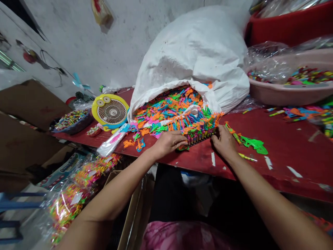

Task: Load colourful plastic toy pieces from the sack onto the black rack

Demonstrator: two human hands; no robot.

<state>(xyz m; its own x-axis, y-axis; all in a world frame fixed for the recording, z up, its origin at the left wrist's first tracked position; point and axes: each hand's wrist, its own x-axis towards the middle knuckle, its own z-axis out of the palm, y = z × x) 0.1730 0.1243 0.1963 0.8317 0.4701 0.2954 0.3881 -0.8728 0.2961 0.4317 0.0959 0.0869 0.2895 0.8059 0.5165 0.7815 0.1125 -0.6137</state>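
A dark rack [199, 140] stands at the near edge of the red table, packed with rows of small candy-filled tubes with colourful plastic toy tops [200, 126]. My left hand [169, 143] is closed round its left end, the fingers bent along the near side. At the opposite end, my right hand [224, 141] grips the corner, with its thumb in front and its other fingers partly hidden. Just behind the rack, loose plastic toy pieces [169, 102] spill from the mouth of a big white sack [192, 48]. A green toy gun [254, 144] lies right of my right hand.
On the red table [286, 146] are a yellow fan [111, 110], a candy-filled tube [247, 158] and paper scraps. A pink basin [291, 93] stands right, a dark basin [74, 126] left. Below left are bagged toys [69, 205] and an open carton [132, 211].
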